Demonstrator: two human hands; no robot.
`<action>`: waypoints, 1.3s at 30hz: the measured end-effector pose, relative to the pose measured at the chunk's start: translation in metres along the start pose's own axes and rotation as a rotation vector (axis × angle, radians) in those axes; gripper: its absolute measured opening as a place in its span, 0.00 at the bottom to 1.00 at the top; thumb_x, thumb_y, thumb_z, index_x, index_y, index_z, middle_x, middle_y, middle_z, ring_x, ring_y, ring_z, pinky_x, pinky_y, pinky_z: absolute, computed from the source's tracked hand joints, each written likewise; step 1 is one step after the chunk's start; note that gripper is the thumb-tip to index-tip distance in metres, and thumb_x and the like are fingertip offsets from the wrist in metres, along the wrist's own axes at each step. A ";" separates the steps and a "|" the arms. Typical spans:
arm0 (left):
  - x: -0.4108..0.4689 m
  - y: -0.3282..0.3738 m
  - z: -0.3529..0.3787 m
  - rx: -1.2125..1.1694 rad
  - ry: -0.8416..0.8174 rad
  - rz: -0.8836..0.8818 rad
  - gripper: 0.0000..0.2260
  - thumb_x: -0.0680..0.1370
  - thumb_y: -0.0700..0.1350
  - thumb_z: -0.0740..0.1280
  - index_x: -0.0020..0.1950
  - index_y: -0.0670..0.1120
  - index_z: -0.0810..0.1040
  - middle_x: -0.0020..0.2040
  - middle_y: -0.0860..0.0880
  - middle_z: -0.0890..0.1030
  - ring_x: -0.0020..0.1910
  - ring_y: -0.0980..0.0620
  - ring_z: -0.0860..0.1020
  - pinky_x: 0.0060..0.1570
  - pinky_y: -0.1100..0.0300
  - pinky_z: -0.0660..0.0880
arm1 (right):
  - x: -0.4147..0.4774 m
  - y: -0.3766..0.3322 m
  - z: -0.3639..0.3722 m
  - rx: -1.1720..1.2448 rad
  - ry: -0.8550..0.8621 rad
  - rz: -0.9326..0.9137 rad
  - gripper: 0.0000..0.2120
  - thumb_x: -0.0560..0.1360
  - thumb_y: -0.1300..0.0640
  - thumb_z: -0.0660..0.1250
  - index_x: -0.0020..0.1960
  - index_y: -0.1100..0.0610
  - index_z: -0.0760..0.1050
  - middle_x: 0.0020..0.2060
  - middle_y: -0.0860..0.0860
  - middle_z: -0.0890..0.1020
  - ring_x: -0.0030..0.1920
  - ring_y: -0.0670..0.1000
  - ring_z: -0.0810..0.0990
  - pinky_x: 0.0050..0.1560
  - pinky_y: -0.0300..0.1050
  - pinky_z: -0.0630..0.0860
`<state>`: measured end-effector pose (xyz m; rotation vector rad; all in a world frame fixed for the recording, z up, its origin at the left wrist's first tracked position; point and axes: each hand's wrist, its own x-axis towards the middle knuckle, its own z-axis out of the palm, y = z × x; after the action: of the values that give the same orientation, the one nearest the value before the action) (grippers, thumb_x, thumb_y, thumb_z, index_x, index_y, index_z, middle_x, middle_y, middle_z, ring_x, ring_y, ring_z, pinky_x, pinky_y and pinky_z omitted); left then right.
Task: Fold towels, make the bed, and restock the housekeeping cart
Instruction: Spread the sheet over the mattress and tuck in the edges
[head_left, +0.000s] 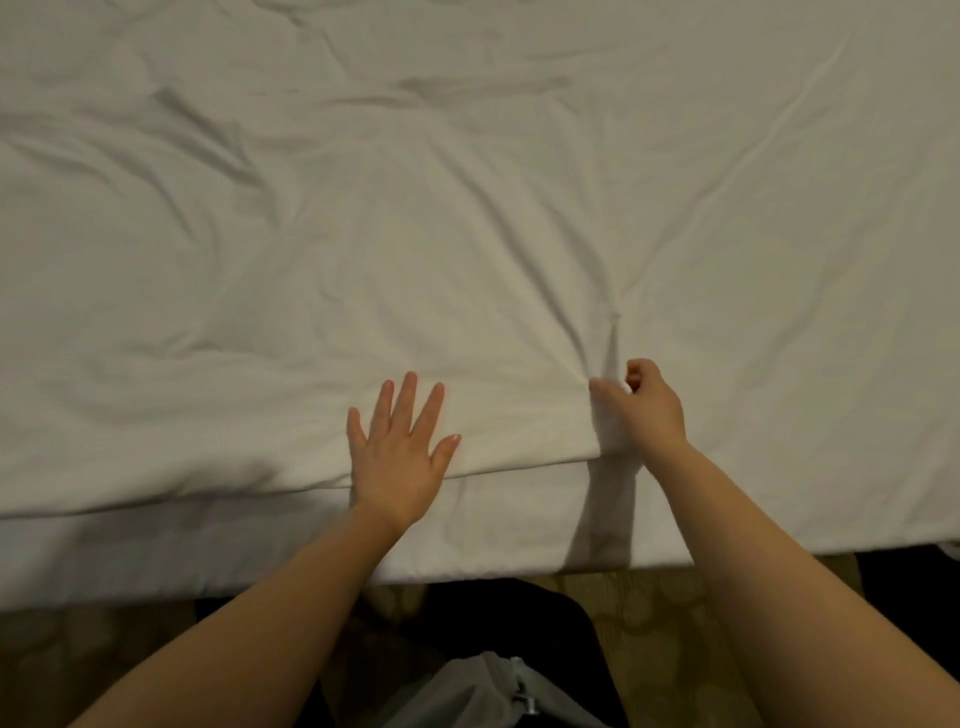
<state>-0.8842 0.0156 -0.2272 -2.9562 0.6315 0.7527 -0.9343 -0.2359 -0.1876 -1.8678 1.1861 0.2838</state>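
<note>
A white duvet (467, 218) covers the bed and fills most of the view, wrinkled, with its near edge hanging over the bed's side. My left hand (400, 452) lies flat on the duvet near that edge, fingers straight and spread. My right hand (641, 405) is a little to the right, fingers curled and thumb out. It appears to pinch a raised fold of the duvet that runs up to a pucker (615, 316) where creases meet. The right hand is slightly blurred.
Below the bed's edge there is patterned brownish carpet (649, 613). My dark clothing and a grey-white piece of fabric with a zip (483, 691) show at the bottom centre.
</note>
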 end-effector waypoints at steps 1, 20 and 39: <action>-0.001 0.002 -0.003 -0.005 -0.003 0.003 0.30 0.75 0.66 0.33 0.76 0.58 0.39 0.78 0.52 0.39 0.77 0.48 0.40 0.71 0.41 0.39 | 0.003 -0.007 -0.004 0.026 -0.041 0.043 0.18 0.74 0.47 0.67 0.58 0.56 0.71 0.50 0.51 0.77 0.50 0.54 0.76 0.48 0.45 0.71; 0.023 -0.217 -0.206 -1.993 -0.170 -0.290 0.18 0.79 0.58 0.59 0.59 0.47 0.79 0.61 0.42 0.79 0.59 0.45 0.78 0.61 0.50 0.73 | -0.147 -0.308 0.243 0.240 -0.421 -0.419 0.24 0.73 0.59 0.64 0.68 0.55 0.68 0.51 0.54 0.82 0.49 0.52 0.81 0.51 0.46 0.77; 0.020 -0.436 -0.114 -1.704 -0.273 -0.711 0.22 0.80 0.57 0.57 0.67 0.44 0.74 0.66 0.43 0.73 0.68 0.45 0.69 0.70 0.52 0.62 | -0.234 -0.331 0.485 -0.468 -0.569 -0.370 0.18 0.79 0.61 0.59 0.68 0.61 0.66 0.55 0.58 0.79 0.55 0.58 0.79 0.52 0.46 0.74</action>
<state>-0.6455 0.3942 -0.1673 -3.3187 -1.9030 2.1829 -0.6647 0.3342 -0.1505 -2.1492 0.3946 0.8718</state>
